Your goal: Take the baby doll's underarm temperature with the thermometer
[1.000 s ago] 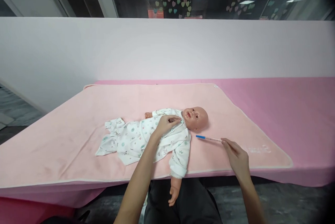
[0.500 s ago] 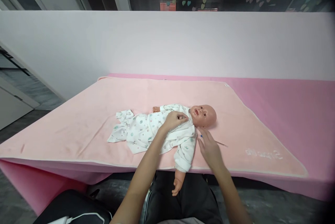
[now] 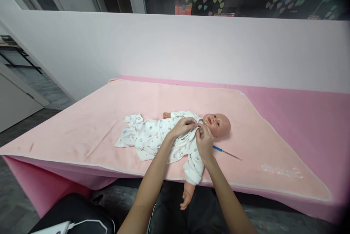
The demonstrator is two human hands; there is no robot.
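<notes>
A baby doll [image 3: 217,124] in a white patterned garment [image 3: 153,139] lies on its back on a pale pink blanket [image 3: 82,131], head to the right. My left hand [image 3: 182,127] pinches the garment at the doll's chest, near the collar. My right hand [image 3: 204,141] meets it there and grips the garment's collar edge just below the doll's chin. A thin thermometer [image 3: 226,152] with a blue end lies on the blanket to the right of the doll, apart from both hands. One doll arm [image 3: 186,195] hangs over the table's front edge.
The blanket lies over a darker pink table cover [image 3: 306,110] against a white partition wall [image 3: 175,48]. A dark bag [image 3: 79,214] with a white cable sits on the floor at the lower left. My dark-clothed lap is below the table edge.
My right hand let go of the thermometer, which now lies on the blanket, and moved left to the doll's collar. My left hand stayed on the garment. The view shifted left.
</notes>
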